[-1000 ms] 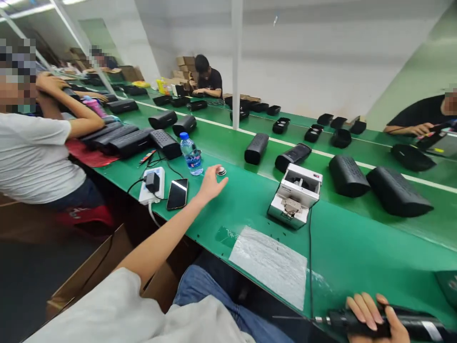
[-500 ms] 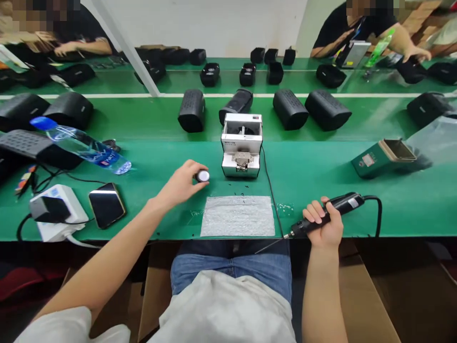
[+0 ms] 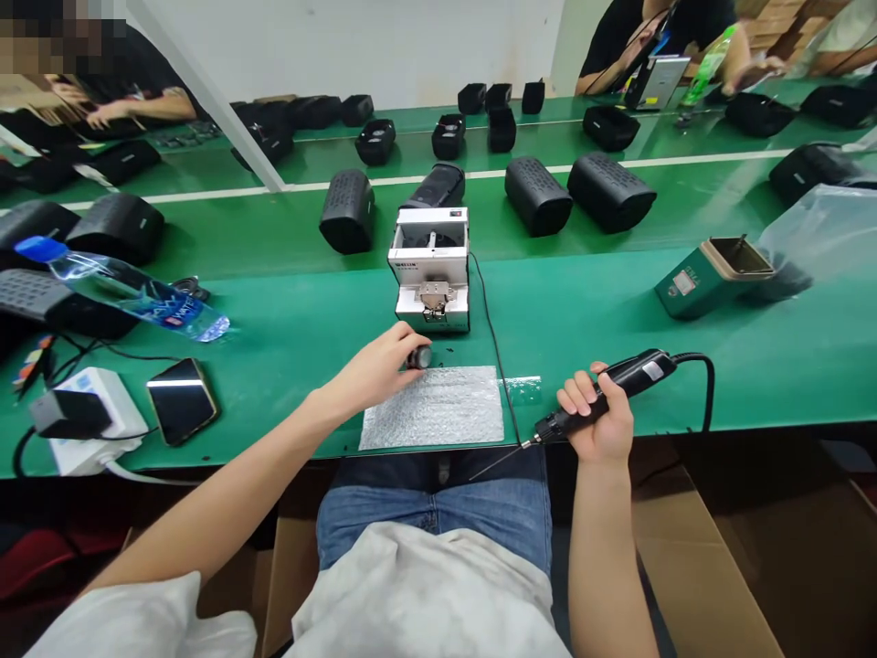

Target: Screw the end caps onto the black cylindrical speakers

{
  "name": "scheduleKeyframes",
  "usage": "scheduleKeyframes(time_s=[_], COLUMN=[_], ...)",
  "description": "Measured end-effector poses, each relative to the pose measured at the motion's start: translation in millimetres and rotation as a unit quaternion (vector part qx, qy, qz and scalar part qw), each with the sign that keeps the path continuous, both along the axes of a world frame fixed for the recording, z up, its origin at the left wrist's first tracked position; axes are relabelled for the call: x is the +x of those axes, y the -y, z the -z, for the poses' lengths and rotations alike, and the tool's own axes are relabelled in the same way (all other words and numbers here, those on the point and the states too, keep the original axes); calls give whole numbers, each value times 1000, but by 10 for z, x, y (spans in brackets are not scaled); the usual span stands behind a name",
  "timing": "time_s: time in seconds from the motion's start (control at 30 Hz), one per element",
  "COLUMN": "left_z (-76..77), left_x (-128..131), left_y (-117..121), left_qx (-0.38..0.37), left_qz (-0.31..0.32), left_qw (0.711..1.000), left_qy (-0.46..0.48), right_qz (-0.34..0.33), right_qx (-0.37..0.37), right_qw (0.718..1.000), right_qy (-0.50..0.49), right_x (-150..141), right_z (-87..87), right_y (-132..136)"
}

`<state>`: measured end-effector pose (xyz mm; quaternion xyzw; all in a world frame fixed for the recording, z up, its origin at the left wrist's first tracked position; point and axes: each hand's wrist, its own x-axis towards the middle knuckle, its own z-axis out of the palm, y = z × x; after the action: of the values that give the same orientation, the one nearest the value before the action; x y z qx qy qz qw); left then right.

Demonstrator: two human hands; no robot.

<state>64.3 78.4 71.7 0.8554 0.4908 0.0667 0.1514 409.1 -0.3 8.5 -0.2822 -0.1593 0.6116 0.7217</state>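
Between the thumb and fingers of my left hand [image 3: 374, 370] is a small dark round piece [image 3: 419, 356], too small to name surely. It is just over the far edge of a bubble-wrap sheet [image 3: 438, 411], in front of a white screw feeder [image 3: 433, 274]. My right hand [image 3: 599, 416] is wrapped round a black electric screwdriver [image 3: 634, 373], near the bench's front edge. Its long thin bit [image 3: 497, 463] points down and left, over my lap. A black cable [image 3: 490, 320] runs from the feeder past the sheet's right side.
On the left are a water bottle [image 3: 137, 292] lying over, a phone [image 3: 183, 402] and a power strip [image 3: 102, 429]. Black speaker housings [image 3: 538, 196] stand behind the feeder. A green tin [image 3: 713, 279] and a plastic bag [image 3: 822, 238] are at right. Co-workers sit across the bench.
My view has swung to the right and down. My left hand has picked up the round piece from beside the water bottle and carried it right to the bubble wrap. My right hand keeps the screwdriver.
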Motion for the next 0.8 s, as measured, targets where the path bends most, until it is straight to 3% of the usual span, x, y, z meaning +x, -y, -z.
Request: scheduleKeyframes(time_s=[0.13, 0.27, 0.47, 0.8], left_z=[-16, -10, -34, 234], left_x=[-43, 107, 227, 512], left_y=[-33, -21, 1, -157], left_qx=[-26, -51, -60, 10], left_qz=[-24, -1, -21, -138], left_qw=[999, 998, 998, 990], left_qy=[-35, -22, -6, -5], right_qz=[-6, -12, -22, -36], right_qx=[3, 5, 8, 16], right_qw=[1000, 1000, 1000, 999], right_qy=[-2, -5, -12, -10], right_x=[-2, -2, -11, -14], right_z=[-6, -6, 22, 37], right_y=[-23, -17, 7, 8])
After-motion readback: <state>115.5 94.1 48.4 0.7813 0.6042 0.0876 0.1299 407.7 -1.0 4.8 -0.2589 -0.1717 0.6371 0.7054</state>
